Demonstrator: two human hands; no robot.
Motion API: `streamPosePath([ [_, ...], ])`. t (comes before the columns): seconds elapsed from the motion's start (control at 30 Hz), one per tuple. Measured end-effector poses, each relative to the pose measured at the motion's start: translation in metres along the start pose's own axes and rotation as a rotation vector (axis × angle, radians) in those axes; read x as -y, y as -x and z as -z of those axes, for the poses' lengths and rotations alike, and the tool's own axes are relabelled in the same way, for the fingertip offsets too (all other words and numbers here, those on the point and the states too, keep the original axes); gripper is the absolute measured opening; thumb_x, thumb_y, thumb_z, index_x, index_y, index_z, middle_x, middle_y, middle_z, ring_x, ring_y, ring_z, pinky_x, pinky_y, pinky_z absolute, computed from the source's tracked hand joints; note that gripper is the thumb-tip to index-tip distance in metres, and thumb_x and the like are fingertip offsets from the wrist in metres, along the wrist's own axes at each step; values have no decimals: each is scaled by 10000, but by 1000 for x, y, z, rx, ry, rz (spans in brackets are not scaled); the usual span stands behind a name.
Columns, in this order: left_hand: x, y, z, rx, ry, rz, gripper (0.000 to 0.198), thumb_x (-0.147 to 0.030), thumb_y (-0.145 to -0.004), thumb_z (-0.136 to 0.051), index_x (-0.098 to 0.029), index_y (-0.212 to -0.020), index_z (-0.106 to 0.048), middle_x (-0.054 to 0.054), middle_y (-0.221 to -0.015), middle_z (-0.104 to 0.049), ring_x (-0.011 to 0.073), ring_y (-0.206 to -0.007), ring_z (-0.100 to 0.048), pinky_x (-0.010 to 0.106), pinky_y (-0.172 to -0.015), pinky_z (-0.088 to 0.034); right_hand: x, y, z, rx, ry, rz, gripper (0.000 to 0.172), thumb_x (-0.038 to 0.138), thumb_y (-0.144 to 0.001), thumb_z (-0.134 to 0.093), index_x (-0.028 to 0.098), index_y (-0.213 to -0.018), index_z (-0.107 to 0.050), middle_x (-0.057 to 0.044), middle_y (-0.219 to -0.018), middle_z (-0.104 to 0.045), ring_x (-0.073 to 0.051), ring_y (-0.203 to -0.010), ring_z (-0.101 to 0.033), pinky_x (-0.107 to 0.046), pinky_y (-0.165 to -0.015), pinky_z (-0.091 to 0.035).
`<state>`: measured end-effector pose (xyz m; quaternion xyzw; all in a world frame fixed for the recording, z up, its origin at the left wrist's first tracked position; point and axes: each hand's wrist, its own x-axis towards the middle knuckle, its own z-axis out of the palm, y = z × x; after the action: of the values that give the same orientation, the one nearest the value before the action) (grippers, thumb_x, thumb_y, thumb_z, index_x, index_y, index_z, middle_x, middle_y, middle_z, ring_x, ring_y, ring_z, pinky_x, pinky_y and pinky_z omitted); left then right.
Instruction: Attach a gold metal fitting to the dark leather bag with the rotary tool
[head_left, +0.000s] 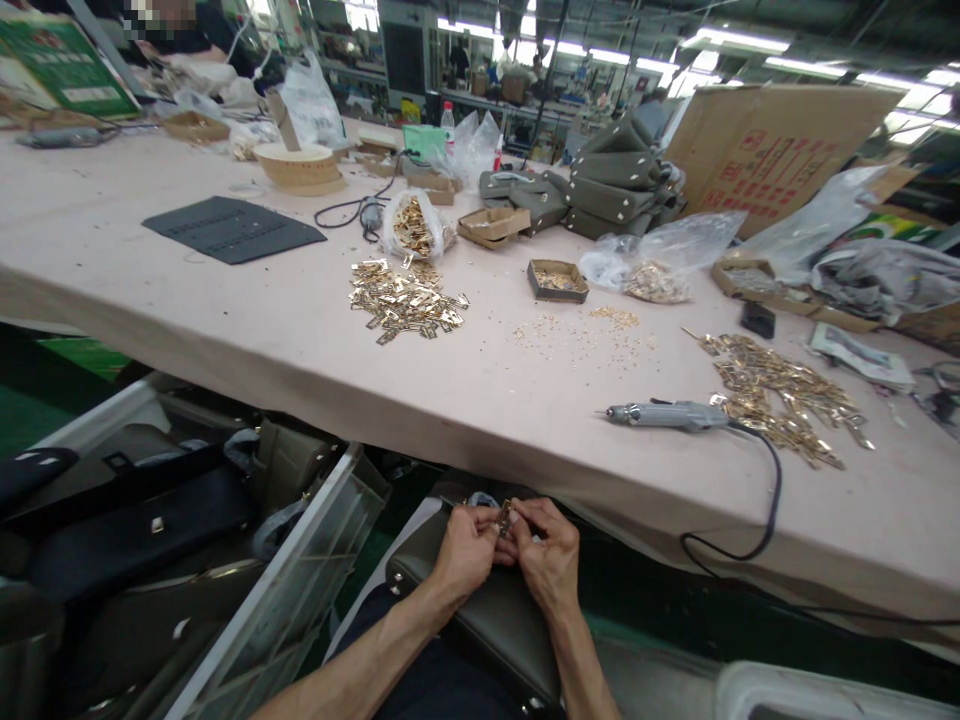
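A dark olive leather bag (504,632) with metal studs lies across my lap, below the table's front edge. Over it, my left hand (466,548) and my right hand (550,552) meet with bent, closed fingers. Pinched between their fingertips is a small gold metal fitting (505,516), partly covered by the fingers. Where the fitting meets the bag is hidden. On the table beyond my right hand lies a grey electric screwdriver (667,415), its tip pointing left and its black cable hanging over the edge.
Gold fittings form one pile (405,300) mid-table and another pile (780,395) at the right. Tiny gold parts (577,338) are scattered between them, near a small box (557,281). A crate (281,590) of bags stands left. Stacked bags (619,185) and a carton (772,150) stand behind.
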<state>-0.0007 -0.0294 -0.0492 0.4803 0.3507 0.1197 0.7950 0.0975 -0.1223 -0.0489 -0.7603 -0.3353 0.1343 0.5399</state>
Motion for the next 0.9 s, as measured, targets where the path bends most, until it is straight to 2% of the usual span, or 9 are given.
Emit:
streamPosePath([
  [0.23,4,-1,2,0,-1,0,428,-387,-764,-689,-45,-1020,-709,128,-737,-735,253,-620,-731,331,-596,-607,-1,0,0,8,24,86,195,243,-913,-611,206,-1010,-776,-67,-895,-661,-185,-791,-649,-283,-689,-522],
  [0.57,5,-1,2,27,7,-22,387,-291,-749,-623,-42,-1030,-712,127,-780,-740,252,-620,-728,342,-594,-605,1,-2,-1,27,71,124,188,214,-915,-593,210,-960,-776,-52,-847,-642,-176,-767,-631,-273,-689,-510],
  [0.77,3,0,2,36,32,-29,426,-379,-783,-686,-39,-1038,-716,122,-735,-732,247,-608,-723,336,-595,-605,0,-4,0,35,60,113,189,212,-912,-593,200,-965,-774,-56,-861,-644,-176,-778,-632,-270,-684,-508],
  [0.9,-2,1,-1,-2,8,-27,486,-463,-777,-714,-23,-982,-720,131,-706,-727,228,-565,-712,306,-565,-597,-1,-5,2,61,-8,54,189,227,-889,-624,201,-1010,-767,-59,-917,-664,-170,-776,-644,-264,-683,-526],
])
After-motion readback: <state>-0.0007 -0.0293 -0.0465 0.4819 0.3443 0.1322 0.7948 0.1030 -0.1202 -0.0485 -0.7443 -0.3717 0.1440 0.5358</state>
